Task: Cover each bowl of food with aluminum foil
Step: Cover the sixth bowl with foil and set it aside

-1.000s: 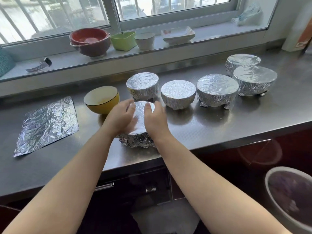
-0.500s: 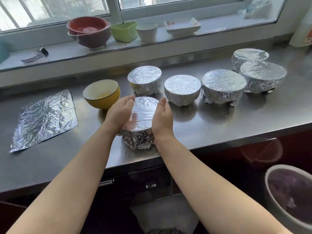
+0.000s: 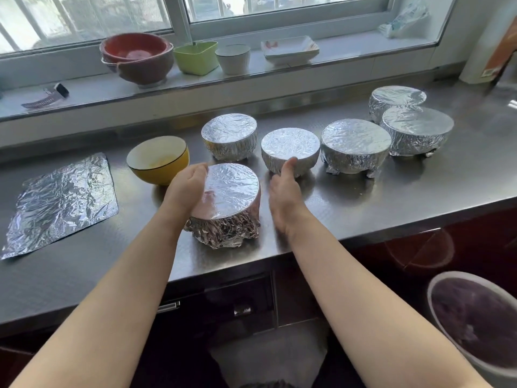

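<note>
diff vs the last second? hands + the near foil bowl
The right hand has come off the nearest foil-wrapped bowl and now sits open just to its right, apart from it. The left hand stays pressed on the bowl's left side. Unchanged: the bowl's spot, the uncovered yellow bowl, the loose foil sheet and the five other wrapped bowls.

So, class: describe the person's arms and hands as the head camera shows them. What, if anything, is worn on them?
Both arms are bare along their whole visible length, with no sleeve in view. The left hand and right hand wear no gloves, and no ring, watch or bracelet shows on either hand or wrist. No markings are visible. The fingernails cannot be made out.
</note>
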Demonstrator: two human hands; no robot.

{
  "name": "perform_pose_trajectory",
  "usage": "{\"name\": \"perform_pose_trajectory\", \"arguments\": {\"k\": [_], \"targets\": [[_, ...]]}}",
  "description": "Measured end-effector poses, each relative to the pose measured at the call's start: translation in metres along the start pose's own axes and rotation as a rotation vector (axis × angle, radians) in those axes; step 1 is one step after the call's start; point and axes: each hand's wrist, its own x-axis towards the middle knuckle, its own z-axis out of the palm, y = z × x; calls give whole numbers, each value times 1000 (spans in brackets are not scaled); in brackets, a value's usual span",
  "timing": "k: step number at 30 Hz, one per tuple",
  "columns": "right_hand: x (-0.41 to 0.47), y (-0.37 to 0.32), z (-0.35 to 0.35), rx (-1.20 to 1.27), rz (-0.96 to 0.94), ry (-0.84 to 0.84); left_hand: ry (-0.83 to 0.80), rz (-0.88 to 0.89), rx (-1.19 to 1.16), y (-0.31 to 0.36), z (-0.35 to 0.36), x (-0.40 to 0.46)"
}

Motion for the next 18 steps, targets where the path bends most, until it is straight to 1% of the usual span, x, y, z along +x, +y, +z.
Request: {"name": "perform_pose_trajectory", "arguments": {"k": [2, 3, 5, 7, 8, 10, 11, 12, 14, 15, 17, 18], "targets": [[0, -8, -11, 88, -133, 99, 27, -61, -120, 1, 0, -2], [1, -9, -14, 77, -161, 94, 53, -105, -168, 3, -1, -3], [-8, -13, -12, -53, -229, 7, 108, -201, -287, 6, -1, -9], [-11, -8, -4, -185, -295, -51, 131, -312, -513, 12, 2, -20], [-13, -6, 3, -249, -320, -54, 132, -349, -633, 15, 3, -27], [-11, 0, 14, -367, -370, -54, 106, -333, -740, 14, 5, -41], [-9, 4, 17, -423, -385, -43, 85, -311, -712, 9, 5, -43], [-8, 6, 19, -461, -399, -21, 74, -285, -622, 3, 4, -42], [-4, 11, 17, -508, -409, 21, 100, -195, -288, -6, -1, -35], [-4, 14, 16, -524, -413, 34, 134, -119, -158, -6, -4, -29], [-3, 17, 16, -537, -431, 57, 121, -1, -78, -1, -5, -20], [-2, 18, 17, -537, -435, 62, 85, 11, -93, 1, -3, -15]]}}
